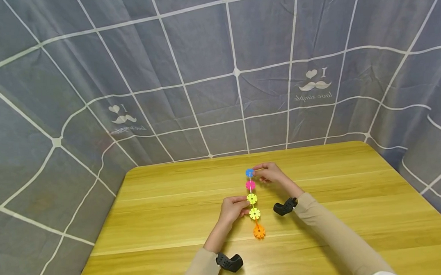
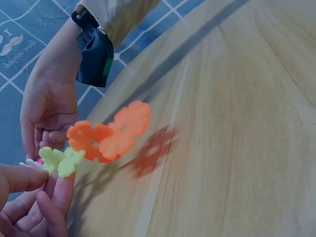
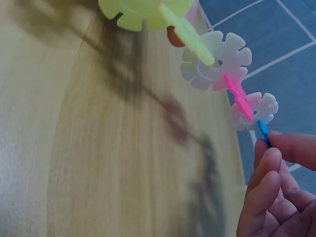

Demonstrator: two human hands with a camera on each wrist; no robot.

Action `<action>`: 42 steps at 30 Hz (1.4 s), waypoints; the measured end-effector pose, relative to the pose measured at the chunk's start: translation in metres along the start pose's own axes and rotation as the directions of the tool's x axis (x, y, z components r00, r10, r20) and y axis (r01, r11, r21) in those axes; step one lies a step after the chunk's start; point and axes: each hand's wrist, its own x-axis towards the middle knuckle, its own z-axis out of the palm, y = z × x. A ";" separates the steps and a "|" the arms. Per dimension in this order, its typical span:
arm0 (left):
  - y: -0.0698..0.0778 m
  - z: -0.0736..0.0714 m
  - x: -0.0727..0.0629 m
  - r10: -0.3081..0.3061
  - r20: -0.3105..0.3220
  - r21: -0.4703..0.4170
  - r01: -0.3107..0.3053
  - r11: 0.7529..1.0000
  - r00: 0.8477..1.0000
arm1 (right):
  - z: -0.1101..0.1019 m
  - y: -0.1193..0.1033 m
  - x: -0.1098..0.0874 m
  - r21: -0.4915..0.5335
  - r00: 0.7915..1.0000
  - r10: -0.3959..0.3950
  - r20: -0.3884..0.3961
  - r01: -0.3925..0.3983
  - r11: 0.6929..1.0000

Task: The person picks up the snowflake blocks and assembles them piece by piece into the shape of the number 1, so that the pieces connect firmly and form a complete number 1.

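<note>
A chain of interlocked plastic snowflake discs stretches away from me over the table in the head view. From its far end run a blue disc, a pink disc, two yellow discs and an orange disc at the near end. White discs sit edge-on between the coloured ones. My right hand pinches the blue disc between thumb and finger. With thumb and fingers my left hand grips the chain at the yellow discs. In the left wrist view the orange end hangs above the wood.
The wooden table lies under both hands, and the chain casts a shadow on it. A grey curtain with white grid lines hangs behind the table and along its sides. Each wrist wears a black band with a protruding holder.
</note>
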 end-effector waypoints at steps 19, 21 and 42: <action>0.003 0.002 0.004 0.023 -0.001 0.113 -0.023 0.993 1.000 | 0.004 0.011 0.007 -0.035 0.999 0.043 -0.027 -0.044 0.998; 0.002 0.002 0.005 0.025 0.004 0.127 -0.025 0.992 1.000 | 0.004 0.012 0.007 -0.030 0.999 0.045 -0.028 -0.045 0.999; 0.001 0.006 0.007 0.141 -0.088 0.304 -0.109 0.947 0.986 | 0.008 0.015 0.010 -0.012 0.994 0.034 -0.104 -0.035 0.999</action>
